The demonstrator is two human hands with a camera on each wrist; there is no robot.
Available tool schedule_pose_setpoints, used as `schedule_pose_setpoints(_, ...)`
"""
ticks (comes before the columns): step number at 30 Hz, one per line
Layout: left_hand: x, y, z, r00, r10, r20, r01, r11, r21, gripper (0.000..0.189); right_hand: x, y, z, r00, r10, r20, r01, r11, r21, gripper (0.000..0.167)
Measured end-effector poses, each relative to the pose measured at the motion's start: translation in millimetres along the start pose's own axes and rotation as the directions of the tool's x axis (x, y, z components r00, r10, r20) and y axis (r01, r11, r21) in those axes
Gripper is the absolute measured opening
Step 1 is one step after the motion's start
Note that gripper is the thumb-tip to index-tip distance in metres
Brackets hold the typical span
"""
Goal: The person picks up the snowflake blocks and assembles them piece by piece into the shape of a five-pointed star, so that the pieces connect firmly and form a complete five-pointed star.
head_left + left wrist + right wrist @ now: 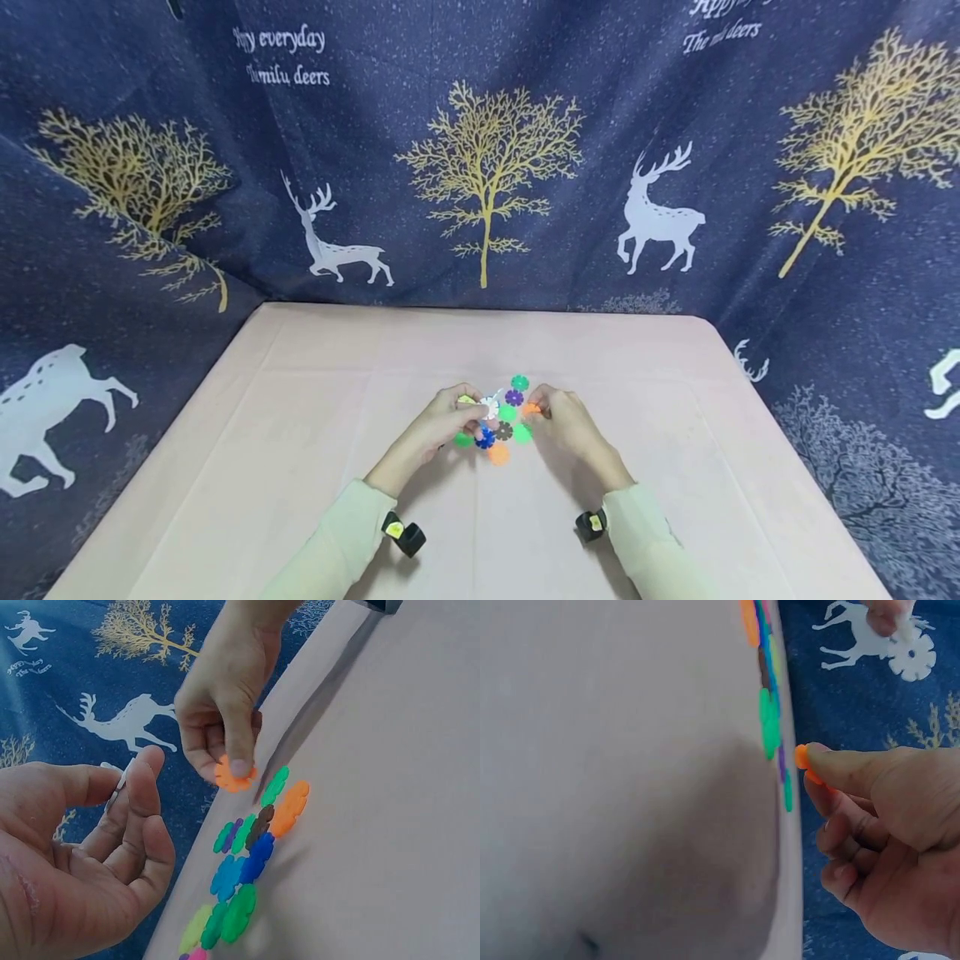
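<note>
My left hand [448, 418] pinches a white notched plastic disc, a snowflake building piece [490, 407], between thumb and fingertips. In the left wrist view that white piece [117, 786] appears nearly edge-on. Across from it my right hand [567, 422] pinches an orange notched disc [234, 774] by its edge. The two held discs are apart, both raised over the tabletop. Below and between the hands lie several more notched discs, among them a purple one [513, 397], a brown one [504, 431], a dark blue one [257, 859] and another orange one [498, 453].
A pale pink cloth covers the table [300, 467]. Behind it hangs a dark blue curtain [525, 50] printed with deer and gold trees. Each wrist carries a black strapped device [405, 535]. A yellow-green disc [196, 928] lies at the left of the pile.
</note>
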State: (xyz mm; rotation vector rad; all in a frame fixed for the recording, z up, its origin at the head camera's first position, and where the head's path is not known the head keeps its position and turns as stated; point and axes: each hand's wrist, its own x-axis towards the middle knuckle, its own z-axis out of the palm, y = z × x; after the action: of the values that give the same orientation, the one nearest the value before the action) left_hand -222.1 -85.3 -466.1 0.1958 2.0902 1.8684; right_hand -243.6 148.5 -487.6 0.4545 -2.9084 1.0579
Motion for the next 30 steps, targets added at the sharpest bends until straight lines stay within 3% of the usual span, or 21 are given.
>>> schedule_pose_setpoints(14, -2.1, 2.8, 2.2, 1.0, -0.02, -0.011, 0.02, 1.0, -0.008, 0.023, -14.5, -32.9, -15.3, 0.996, -0.093, 0.004, 0.093, 0.996, 0.017, 0.016)
schedule_pose_setpoints(30, -1.3, -1.3, 0.2, 0.997, -0.001, 0.082, 0.005, 0.999, -0.053, 0.027, -18.4, -46.1, -18.8, 0.982, -0.177, -0.057, 0.18, 0.982, 0.054, 0.013)
